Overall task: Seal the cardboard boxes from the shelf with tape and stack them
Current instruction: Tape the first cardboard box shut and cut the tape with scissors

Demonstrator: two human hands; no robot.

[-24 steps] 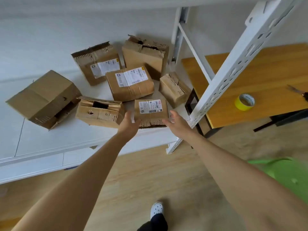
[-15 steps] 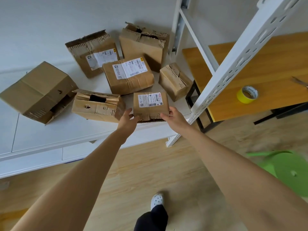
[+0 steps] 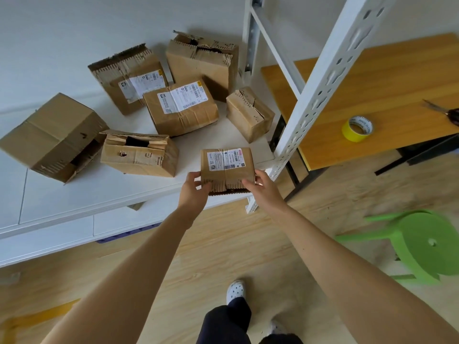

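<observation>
Small labelled box point(image 3: 227, 167) sits at the front edge of the white shelf point(image 3: 74, 194) and is clamped from both sides. Left hand point(image 3: 195, 188) is curled on its 9 o'clock corner, right hand point(image 3: 263, 188) on its 3 o'clock corner, likely for a level lift-off. Six other boxes point(image 3: 181, 108) are spread from 9 to 12 o'clock. Upright post point(image 3: 323, 78) at 2 o'clock stands between the box and the wooden table point(image 3: 372, 78), where the tape roll point(image 3: 357, 128) and scissors point(image 3: 444, 111) are laid. Green stool point(image 3: 427, 242) is at 4 o'clock.
</observation>
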